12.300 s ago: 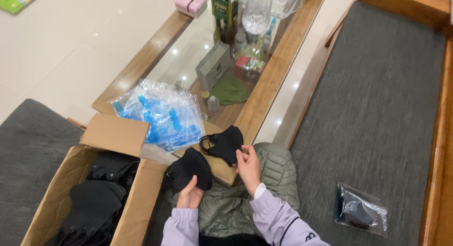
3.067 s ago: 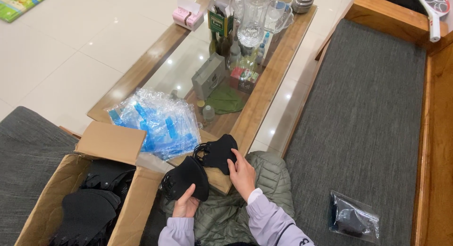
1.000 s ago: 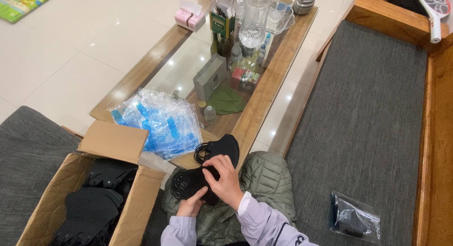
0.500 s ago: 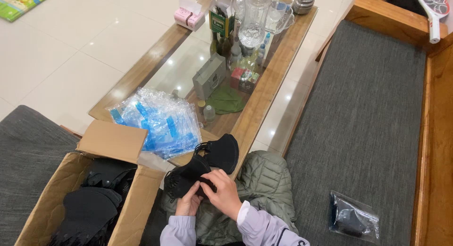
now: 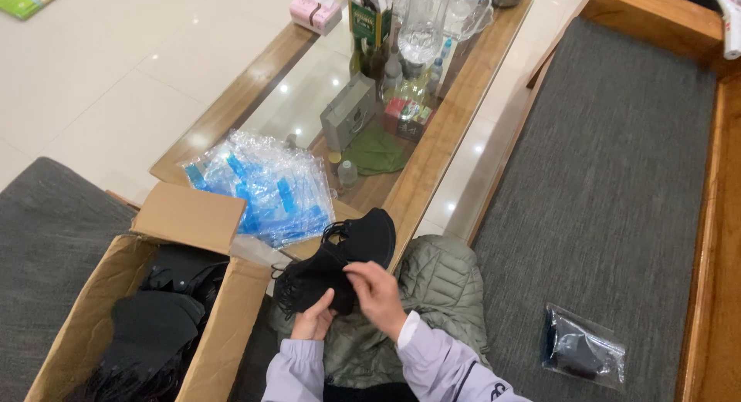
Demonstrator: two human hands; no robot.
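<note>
From the head camera, both hands work low in the middle of the view, over a lap covered by a quilted olive jacket (image 5: 444,294). The left hand (image 5: 315,319) is curled narrowly around the near end of a stack of black face masks (image 5: 312,282), thumb on top; the right hand (image 5: 377,290) pinches the same stack from the right, its fingers (image 5: 356,272) closed on the upper edge. The stack's long axis runs diagonally, from lower left by the cardboard box (image 5: 181,217) up toward the upper right, and its ear loops trail off the left end. A second black mask (image 5: 369,234) lies just beyond, on the wooden edge of the glass-topped table (image 5: 455,116), touching or overlapping the far end of the stack; which, I cannot tell. The open box at left holds more black masks, and a heap of clear and blue plastic bags (image 5: 266,187) lies on the table behind it. A bagged mask (image 5: 580,354) lies well apart on the grey bench cushion (image 5: 617,178). Against three seconds ago, the hands then held two mask bundles apart; now both close on one.
</note>
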